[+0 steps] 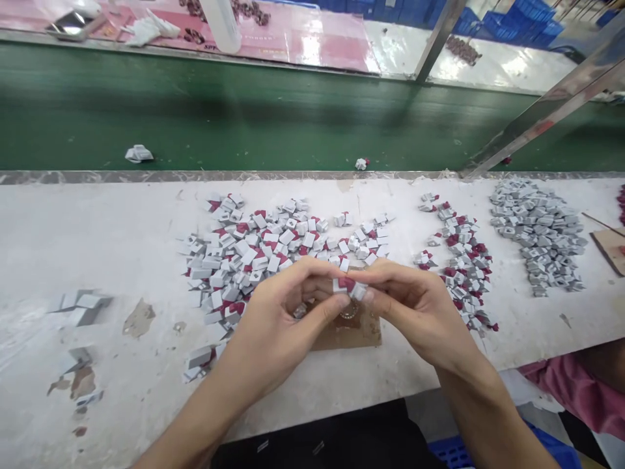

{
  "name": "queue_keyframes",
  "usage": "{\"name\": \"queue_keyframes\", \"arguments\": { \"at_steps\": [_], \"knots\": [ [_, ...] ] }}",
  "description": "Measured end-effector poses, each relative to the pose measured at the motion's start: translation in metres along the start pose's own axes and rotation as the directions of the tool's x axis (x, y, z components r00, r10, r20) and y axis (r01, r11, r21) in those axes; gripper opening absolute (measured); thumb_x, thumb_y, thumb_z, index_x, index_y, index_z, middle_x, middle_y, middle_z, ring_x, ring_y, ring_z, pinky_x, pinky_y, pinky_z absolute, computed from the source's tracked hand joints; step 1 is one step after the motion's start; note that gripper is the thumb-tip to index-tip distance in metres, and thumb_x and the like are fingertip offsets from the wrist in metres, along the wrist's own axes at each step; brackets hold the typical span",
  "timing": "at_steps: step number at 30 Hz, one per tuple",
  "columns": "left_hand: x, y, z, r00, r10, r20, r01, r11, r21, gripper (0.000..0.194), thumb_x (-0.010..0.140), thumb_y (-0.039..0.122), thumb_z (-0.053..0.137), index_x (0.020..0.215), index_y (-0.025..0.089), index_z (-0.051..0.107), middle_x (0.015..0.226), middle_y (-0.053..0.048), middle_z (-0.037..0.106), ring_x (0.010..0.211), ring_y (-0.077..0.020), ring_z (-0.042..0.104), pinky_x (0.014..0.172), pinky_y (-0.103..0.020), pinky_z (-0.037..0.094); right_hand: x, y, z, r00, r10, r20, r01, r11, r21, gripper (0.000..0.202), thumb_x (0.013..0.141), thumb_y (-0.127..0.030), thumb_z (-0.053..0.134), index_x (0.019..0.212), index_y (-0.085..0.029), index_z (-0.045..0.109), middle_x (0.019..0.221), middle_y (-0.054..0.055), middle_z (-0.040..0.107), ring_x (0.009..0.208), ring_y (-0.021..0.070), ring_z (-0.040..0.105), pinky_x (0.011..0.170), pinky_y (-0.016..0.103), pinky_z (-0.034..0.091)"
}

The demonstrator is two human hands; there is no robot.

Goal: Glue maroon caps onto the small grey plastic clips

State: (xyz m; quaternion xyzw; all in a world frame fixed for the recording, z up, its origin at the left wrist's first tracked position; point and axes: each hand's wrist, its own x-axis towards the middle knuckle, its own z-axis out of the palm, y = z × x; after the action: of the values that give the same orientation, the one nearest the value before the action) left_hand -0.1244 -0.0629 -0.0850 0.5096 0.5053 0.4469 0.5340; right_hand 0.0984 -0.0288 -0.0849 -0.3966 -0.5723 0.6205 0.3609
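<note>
Between the fingertips of both hands is a small grey-and-dark-red plastic part (347, 285). My left hand (293, 306) pinches its left side between thumb and fingers. From the right, my right hand (415, 303) pinches the other side. Beneath the hands lies a brown board (359, 334) with a small round ring-like piece (348, 310) on it, partly covered by the fingers. Behind and left of my left hand spreads a heap of similar grey-and-red parts (263, 247). Another strip of such parts (463, 260) lies beyond my right hand.
A pile of plain grey parts (537, 234) lies farther right, near another board (610, 247). Loose grey blocks (81, 306) sit at left. A green conveyor belt (273, 124) runs behind the table, with a slanted metal post (547, 111) at right. A person's pink sleeve (566, 391) shows lower right.
</note>
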Motion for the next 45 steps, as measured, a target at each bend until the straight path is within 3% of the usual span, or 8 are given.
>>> {"name": "queue_keyframes", "arguments": {
  "at_steps": [5, 11, 18, 24, 28, 36, 41, 45],
  "knots": [
    [0.078, 0.008, -0.029, 0.985, 0.097, -0.143, -0.03, 0.911, 0.412, 0.018, 0.095, 0.027, 0.09, 0.113, 0.025, 0.088, 0.099, -0.007, 0.088, 0.084, -0.0243, 0.082, 0.071, -0.036, 0.067, 0.1, -0.003, -0.026, 0.984, -0.132, -0.12, 0.078, 0.922, -0.378, 0.03, 0.106, -0.022, 0.08, 0.133, -0.029, 0.091, 0.131, 0.008, 0.088, 0.103, 0.0267, 0.083, 0.093, 0.048, 0.074],
    [0.201, -0.013, -0.059, 0.936, 0.088, -0.34, 0.094, 0.871, 0.483, 0.013, 0.099, 0.027, 0.074, 0.098, 0.015, 0.079, 0.102, -0.007, 0.087, 0.102, -0.0216, 0.079, 0.098, -0.043, 0.061, 0.243, 0.018, -0.047, 0.95, -0.218, -0.224, 0.007, 0.731, -0.682, 0.045, 0.088, 0.006, 0.072, 0.125, -0.012, 0.089, 0.157, 0.019, 0.076, 0.135, 0.0371, 0.074, 0.133, 0.064, 0.05],
    [0.26, -0.032, -0.071, 0.906, 0.085, -0.415, 0.126, 0.881, 0.457, 0.021, 0.093, 0.016, 0.08, 0.077, 0.021, 0.068, 0.106, -0.011, 0.084, 0.122, -0.027, 0.073, 0.111, -0.053, 0.055, 0.235, 0.018, -0.044, 0.962, -0.161, -0.219, 0.033, 0.869, -0.495, 0.029, 0.106, -0.017, 0.067, 0.13, -0.016, 0.083, 0.119, 0.015, 0.087, 0.114, 0.0282, 0.085, 0.109, 0.049, 0.07],
    [0.183, -0.001, -0.049, 0.947, 0.235, -0.221, -0.14, 0.917, 0.373, 0.023, 0.098, 0.006, 0.071, 0.114, 0.02, 0.081, 0.12, -0.011, 0.086, 0.117, -0.0246, 0.077, 0.11, -0.048, 0.06, 0.155, 0.017, -0.039, 0.98, -0.124, -0.154, 0.126, 0.992, 0.005, 0.034, 0.098, -0.041, 0.085, 0.132, -0.033, 0.085, 0.132, 0.005, 0.087, 0.113, 0.0246, 0.086, 0.092, 0.041, 0.073],
    [0.119, 0.012, -0.02, 0.965, 0.255, -0.055, -0.25, 0.965, 0.077, 0.018, 0.102, 0.015, 0.076, 0.117, 0.02, 0.082, 0.121, -0.008, 0.088, 0.117, -0.0225, 0.081, 0.108, -0.04, 0.065, 0.116, 0.018, -0.025, 0.955, -0.196, -0.224, 0.203, 0.979, 0.006, 0.034, 0.095, -0.045, 0.092, 0.127, -0.033, 0.088, 0.124, 0.004, 0.088, 0.103, 0.0234, 0.083, 0.083, 0.04, 0.072],
    [0.037, 0.005, -0.002, 0.973, 0.198, -0.12, -0.192, 0.98, 0.058, 0.006, 0.107, 0.023, 0.076, 0.109, 0.023, 0.081, 0.108, -0.006, 0.086, 0.098, -0.0206, 0.081, 0.093, -0.039, 0.067, 0.036, -0.003, 0.0, 0.915, -0.369, -0.16, 0.303, 0.895, -0.328, 0.013, 0.101, -0.027, 0.092, 0.112, -0.035, 0.095, 0.112, 0.006, 0.088, 0.101, 0.0265, 0.082, 0.086, 0.043, 0.073],
    [-0.022, -0.001, 0.008, 0.975, 0.168, -0.148, -0.139, 0.972, 0.187, 0.007, 0.114, 0.031, 0.073, 0.114, 0.028, 0.08, 0.107, -0.004, 0.083, 0.096, -0.0211, 0.078, 0.089, -0.039, 0.066, -0.005, 0.008, 0.004, 0.973, -0.225, -0.056, 0.194, 0.921, -0.338, 0.018, 0.104, -0.037, 0.091, 0.122, -0.038, 0.094, 0.112, 0.007, 0.089, 0.096, 0.0286, 0.084, 0.073, 0.04, 0.072],
    [-0.058, -0.014, -0.017, 0.936, 0.164, -0.312, -0.013, 0.901, 0.434, 0.015, 0.116, 0.038, 0.07, 0.127, 0.03, 0.077, 0.118, -0.008, 0.082, 0.106, -0.0264, 0.078, 0.093, -0.044, 0.065, -0.03, 0.018, 0.002, 0.973, -0.213, -0.086, 0.158, 0.893, -0.421, 0.015, 0.106, -0.038, 0.087, 0.12, -0.037, 0.094, 0.111, 0.005, 0.09, 0.093, 0.0272, 0.085, 0.074, 0.036, 0.072]
  ]
}}
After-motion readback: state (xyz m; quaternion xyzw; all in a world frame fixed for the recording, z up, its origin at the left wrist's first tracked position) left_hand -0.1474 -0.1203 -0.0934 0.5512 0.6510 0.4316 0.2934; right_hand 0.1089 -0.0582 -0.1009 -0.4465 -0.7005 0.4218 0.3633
